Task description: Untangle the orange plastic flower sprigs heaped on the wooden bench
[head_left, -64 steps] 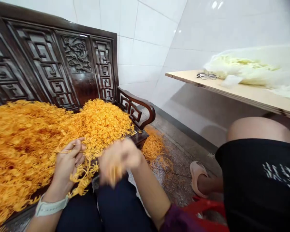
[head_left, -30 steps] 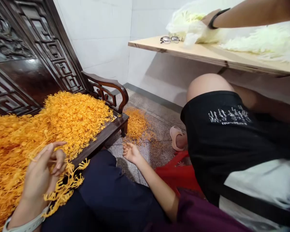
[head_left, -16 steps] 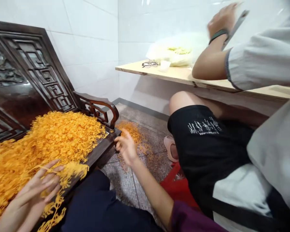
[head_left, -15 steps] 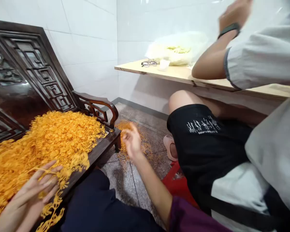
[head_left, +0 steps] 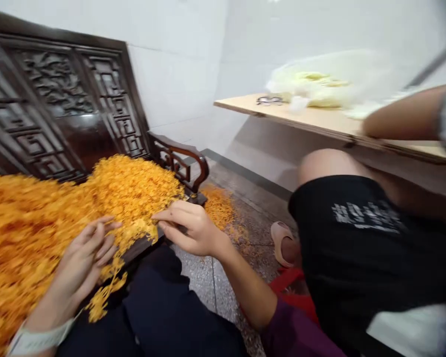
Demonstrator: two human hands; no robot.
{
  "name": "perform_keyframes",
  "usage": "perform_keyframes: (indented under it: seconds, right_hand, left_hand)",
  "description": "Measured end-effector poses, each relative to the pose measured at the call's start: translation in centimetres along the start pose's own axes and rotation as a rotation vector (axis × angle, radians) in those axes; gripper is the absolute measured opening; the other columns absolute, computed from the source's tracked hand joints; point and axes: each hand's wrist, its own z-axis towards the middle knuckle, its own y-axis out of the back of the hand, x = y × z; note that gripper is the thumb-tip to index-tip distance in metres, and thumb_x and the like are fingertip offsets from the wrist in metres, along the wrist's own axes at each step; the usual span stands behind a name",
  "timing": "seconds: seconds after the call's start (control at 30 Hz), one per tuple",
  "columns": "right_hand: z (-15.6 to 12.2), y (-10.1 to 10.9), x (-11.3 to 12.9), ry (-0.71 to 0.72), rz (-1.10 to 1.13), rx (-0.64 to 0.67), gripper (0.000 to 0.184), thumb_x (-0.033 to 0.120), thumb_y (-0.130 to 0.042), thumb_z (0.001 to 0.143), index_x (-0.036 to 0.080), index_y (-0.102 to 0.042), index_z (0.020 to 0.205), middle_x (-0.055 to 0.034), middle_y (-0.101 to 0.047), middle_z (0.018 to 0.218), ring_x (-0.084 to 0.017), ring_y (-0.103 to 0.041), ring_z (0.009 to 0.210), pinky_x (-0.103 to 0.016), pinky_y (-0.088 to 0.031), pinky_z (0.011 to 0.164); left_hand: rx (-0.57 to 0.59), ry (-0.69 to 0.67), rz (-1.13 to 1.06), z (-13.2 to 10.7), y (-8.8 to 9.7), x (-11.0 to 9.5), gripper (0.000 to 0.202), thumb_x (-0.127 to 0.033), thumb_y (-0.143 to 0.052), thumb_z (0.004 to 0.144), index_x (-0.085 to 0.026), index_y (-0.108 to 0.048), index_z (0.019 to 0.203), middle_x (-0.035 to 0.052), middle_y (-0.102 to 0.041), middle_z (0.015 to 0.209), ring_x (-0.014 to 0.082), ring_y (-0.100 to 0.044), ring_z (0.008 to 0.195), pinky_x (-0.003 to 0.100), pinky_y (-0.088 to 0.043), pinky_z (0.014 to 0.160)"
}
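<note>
A big heap of orange plastic sprigs (head_left: 55, 208) covers the seat of a dark carved wooden bench (head_left: 70, 99). My left hand (head_left: 83, 258) lies on the heap's front edge with its fingers spread, and a strand of sprigs hangs under it. My right hand (head_left: 188, 229) reaches left to the heap at the bench's front corner, fingers extended and touching the sprigs. Nothing is plainly gripped in either hand.
Another person in black shorts (head_left: 367, 238) sits close on my right, a forearm (head_left: 401, 116) resting on a plywood table (head_left: 319, 121) with glasses (head_left: 269, 100) and a pale bag (head_left: 319, 87). Orange sprigs (head_left: 219, 206) litter the floor by the bench arm (head_left: 182, 158). A red stool (head_left: 293, 292) is below.
My right hand came back from the floor side to the heap's edge. The view swung left. The other person's arm dropped from raised to resting on the table.
</note>
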Motion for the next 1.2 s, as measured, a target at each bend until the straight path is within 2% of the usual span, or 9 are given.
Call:
perform_keyframes:
  seconds: [0.07, 0.23, 0.37, 0.57, 0.7, 0.8, 0.93, 1.1, 1.2]
  right_hand:
    - [-1.2, -2.6, -0.7, -0.066, 0.010, 0.009, 0.026, 0.025, -0.052, 0.104, 0.015, -0.073, 0.115, -0.0072, -0.070, 0.087, -0.018, -0.061, 0.078, -0.033, -0.053, 0.076]
    - [-5.1, -8.9, -0.2, -0.262, 0.159, 0.161, 0.019, 0.022, -0.058, 0.101, 0.018, -0.077, 0.103, -0.0044, -0.071, 0.084, -0.016, -0.063, 0.074, -0.030, -0.049, 0.070]
    - [-7.7, -12.5, 1.7, -0.403, 0.122, 0.017, 0.015, 0.025, -0.064, 0.096, 0.018, -0.078, 0.096, -0.0046, -0.065, 0.082, -0.018, -0.062, 0.078, -0.032, -0.048, 0.071]
    - [-5.0, -11.6, -0.3, -0.631, 0.384, -0.210, 0.025, 0.040, -0.061, 0.102, 0.019, -0.069, 0.111, -0.0018, -0.063, 0.085, -0.015, -0.057, 0.073, -0.028, -0.046, 0.068]
    - [-0.3, -10.9, -2.2, -0.618, 0.380, -0.442, 0.036, 0.046, -0.066, 0.098, 0.021, -0.058, 0.123, -0.0038, -0.060, 0.102, -0.016, -0.059, 0.086, -0.028, -0.050, 0.073]
    - [2.6, -12.1, -3.1, -0.500, 0.232, -0.396, 0.045, 0.045, -0.076, 0.092, 0.022, -0.057, 0.125, -0.0045, -0.062, 0.105, -0.016, -0.060, 0.084, -0.029, -0.051, 0.074]
    - [4.0, -15.1, -4.7, -0.461, 0.232, -0.367, 0.052, 0.043, -0.078, 0.089, 0.021, -0.053, 0.129, -0.0034, -0.064, 0.100, -0.015, -0.061, 0.076, -0.028, -0.052, 0.069]
    - [3.7, -16.6, -4.8, -0.389, 0.114, -0.410, 0.019, 0.031, -0.060, 0.101, 0.019, -0.064, 0.115, -0.0072, -0.069, 0.105, -0.018, -0.066, 0.093, -0.031, -0.056, 0.087]
    - [3.7, -17.1, -4.7, -0.355, 0.031, -0.364, 0.027, 0.032, -0.062, 0.099, 0.017, -0.069, 0.121, -0.0099, -0.069, 0.112, -0.019, -0.067, 0.100, -0.031, -0.056, 0.092]
  left_hand:
    - [0.127, -0.121, -0.021, 0.2, -0.8, -0.6, 0.032, -0.035, -0.086, 0.084, -0.019, -0.074, 0.110, 0.0073, -0.075, 0.103, 0.0015, -0.034, 0.046, 0.011, -0.032, 0.036]
    - [0.173, -0.168, -0.177, 2.6, -2.7, -2.4, 0.022, -0.033, -0.075, 0.095, -0.023, -0.070, 0.113, 0.0084, -0.073, 0.119, 0.0006, -0.036, 0.045, 0.010, -0.026, 0.034]
    - [0.230, -0.189, -0.325, 4.8, -4.4, -3.4, 0.016, -0.033, -0.070, 0.099, -0.025, -0.069, 0.114, 0.0084, -0.073, 0.126, 0.0010, -0.038, 0.046, 0.011, -0.024, 0.033]
    - [0.304, -0.148, -0.433, 5.8, -4.8, -2.5, 0.019, -0.033, -0.067, 0.101, -0.025, -0.068, 0.118, 0.0084, -0.073, 0.128, 0.0031, -0.047, 0.051, 0.014, -0.035, 0.038]
    - [0.289, -0.129, -0.437, 5.3, -4.2, -1.5, 0.021, -0.031, -0.067, 0.101, -0.023, -0.067, 0.120, 0.0090, -0.073, 0.129, 0.0063, -0.063, 0.063, 0.018, -0.057, 0.060]
    - [0.247, -0.142, -0.448, 5.8, -4.1, -0.9, 0.021, -0.031, -0.068, 0.101, -0.023, -0.067, 0.120, 0.0095, -0.073, 0.130, 0.0109, -0.071, 0.076, 0.024, -0.063, 0.076]
    - [0.165, -0.173, -0.505, 7.4, -4.2, -0.5, 0.017, -0.031, -0.061, 0.104, -0.023, -0.068, 0.117, 0.0088, -0.075, 0.127, 0.0121, -0.072, 0.080, 0.023, -0.062, 0.079]
    - [0.070, -0.245, -0.528, 8.6, -3.5, -0.5, 0.016, -0.026, -0.057, 0.105, -0.023, -0.072, 0.110, 0.0078, -0.078, 0.122, 0.0150, -0.073, 0.100, 0.028, -0.060, 0.095]
    - [0.041, -0.285, -0.450, 9.0, -3.0, -0.6, 0.015, -0.027, -0.061, 0.102, -0.025, -0.075, 0.105, 0.0065, -0.080, 0.119, 0.0170, -0.071, 0.117, 0.028, -0.060, 0.101]
